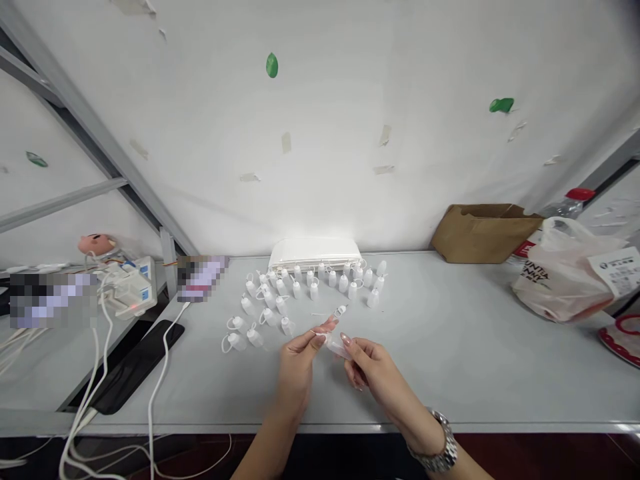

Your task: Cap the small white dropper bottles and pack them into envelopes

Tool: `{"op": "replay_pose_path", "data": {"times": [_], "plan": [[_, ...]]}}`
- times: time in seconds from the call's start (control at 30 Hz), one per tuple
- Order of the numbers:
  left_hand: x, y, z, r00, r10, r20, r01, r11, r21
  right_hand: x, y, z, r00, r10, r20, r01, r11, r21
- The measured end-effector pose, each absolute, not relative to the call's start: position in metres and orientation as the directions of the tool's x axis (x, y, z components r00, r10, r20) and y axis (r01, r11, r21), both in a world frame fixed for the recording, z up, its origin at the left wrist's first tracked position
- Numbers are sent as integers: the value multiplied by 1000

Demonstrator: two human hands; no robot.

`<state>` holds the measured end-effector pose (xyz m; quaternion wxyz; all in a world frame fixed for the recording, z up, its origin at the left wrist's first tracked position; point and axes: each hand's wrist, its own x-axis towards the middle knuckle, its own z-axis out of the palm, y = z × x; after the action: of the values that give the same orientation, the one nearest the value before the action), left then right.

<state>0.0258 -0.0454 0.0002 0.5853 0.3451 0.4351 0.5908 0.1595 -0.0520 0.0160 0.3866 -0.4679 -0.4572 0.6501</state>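
Both hands grip one small translucent squeeze bottle [336, 345] above the grey table. My left hand [301, 357] pinches it at the neck end, where a thin white strap shows. My right hand [370, 360] is closed on the body, thumb on top. Just beyond the fingers is a white ring-shaped cap piece [340, 311]; whether it is joined to the held bottle I cannot tell. Several similar small bottles [267, 316] with looped cap straps stand or lean farther back and to the left. A thin white strip [319, 314] lies on the table beyond my left hand.
Behind the bottles sits a white stack [316, 252] against the wall. To the right are a brown paper bag [480, 233] and a white plastic bag [560, 280]. A black phone [140, 367] and white cables [163, 373] lie left, beside a power strip [135, 290].
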Motion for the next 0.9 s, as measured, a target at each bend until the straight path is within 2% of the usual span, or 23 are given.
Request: {"op": "replay_pose_path", "data": {"times": [0.17,0.27,0.3,0.37,0.43,0.5,0.57,0.67,0.73,0.8,0.9], "plan": [[37,-48,-7,-122,976,-179,-545,85,834,150,-61,1,-72,997,-14,-45,-17,-999],[39,-49,-8,-97,975,-202,-609,102,786,147,-65,-3,-9,998,57,2,57,-998],[39,-49,-8,-94,975,-199,-621,99,777,146,-64,-2,-5,999,41,-5,41,-999],[39,-50,-8,-93,981,-173,-624,78,777,147,-61,3,-66,994,-82,-59,-86,-995],[38,-51,-6,-82,987,-139,-602,62,796,147,-56,10,-208,946,-248,-117,-276,-954],[37,-52,-3,-69,991,-119,-569,59,820,149,-51,14,-329,884,-333,-127,-391,-912],[35,-52,1,-90,987,-130,-533,62,844,150,-49,13,-334,896,-294,-120,-350,-929],[30,-51,3,-172,972,-160,-487,58,872,153,-51,6,-217,969,-117,-115,-144,-983],[27,-50,4,-192,968,-162,-467,55,883,155,-54,1,-172,984,-54,-109,-73,-991],[25,-49,5,-169,973,-160,-451,68,890,156,-56,2,-190,978,-85,-116,-109,-987],[25,-48,7,-98,985,-141,-422,87,903,157,-56,8,-296,927,-233,-170,-291,-942]]}}
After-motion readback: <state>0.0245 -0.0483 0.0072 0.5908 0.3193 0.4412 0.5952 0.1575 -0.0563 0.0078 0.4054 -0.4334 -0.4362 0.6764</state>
